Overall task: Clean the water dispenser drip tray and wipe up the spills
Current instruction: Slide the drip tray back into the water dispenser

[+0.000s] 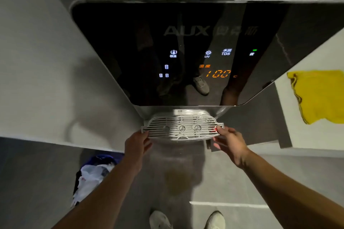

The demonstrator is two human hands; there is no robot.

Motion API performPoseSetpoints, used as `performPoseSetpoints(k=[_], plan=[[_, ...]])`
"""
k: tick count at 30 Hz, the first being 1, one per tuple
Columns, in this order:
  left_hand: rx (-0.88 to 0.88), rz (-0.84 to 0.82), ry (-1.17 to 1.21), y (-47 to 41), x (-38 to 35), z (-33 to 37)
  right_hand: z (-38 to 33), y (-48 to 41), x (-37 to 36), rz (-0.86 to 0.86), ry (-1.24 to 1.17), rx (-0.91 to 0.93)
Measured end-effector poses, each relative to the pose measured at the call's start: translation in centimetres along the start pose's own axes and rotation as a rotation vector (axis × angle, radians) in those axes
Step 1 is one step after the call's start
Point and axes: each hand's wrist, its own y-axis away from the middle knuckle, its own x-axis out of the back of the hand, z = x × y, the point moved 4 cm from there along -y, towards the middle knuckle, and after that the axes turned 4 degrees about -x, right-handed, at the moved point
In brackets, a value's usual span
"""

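The slotted drip tray grille (182,128) sat just below the lower edge of the water dispenser (186,52), in front of the pale tray recess (189,112). Whether it was seated or lifted slightly clear could not be told. The left hand (136,147) gripped the grille's left end, fingers curled round that edge. The right hand (230,143) pinched the right end, thumb on top beside a small red spot (216,128), the other fingers underneath. Both forearms reached up from the bottom corners of the head view.

The dispenser's glossy black panel showed lit icons and an orange 100 reading, and it overhung the grille.

To the left a pale wall (37,61) ran close to the dispenser's side. To the right a white counter (316,135) carried a yellow cloth (320,95), which lay near the counter's left edge, well apart from the hands.

Below the grille the grey floor (37,182) lay open between the arms, with a brownish patch (178,178) on it. Two light shoes (160,219) stood at the bottom edge. A bin (93,173) with crumpled plastic stood at the lower left, beside the left forearm.
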Motion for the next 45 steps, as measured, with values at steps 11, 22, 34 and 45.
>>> performPoseSetpoints(k=[11,22,34,45], plan=[[-0.125,0.01,-0.161,-1.7,-0.6,0.5,-0.6,-1.5,-2.1,0.021,0.079,0.09],[-0.193,-0.042,-0.222,-2.2,-1.1,1.9,0.1,-2.2,-2.1,0.081,0.078,0.101],[-0.193,-0.019,-0.329,-1.9,-1.4,2.8,-0.5,-2.0,-2.3,0.054,0.145,0.092],[-0.295,-0.081,-0.595,7.4,-1.3,7.6,-3.5,10.0,1.2,-0.067,0.628,0.123]])
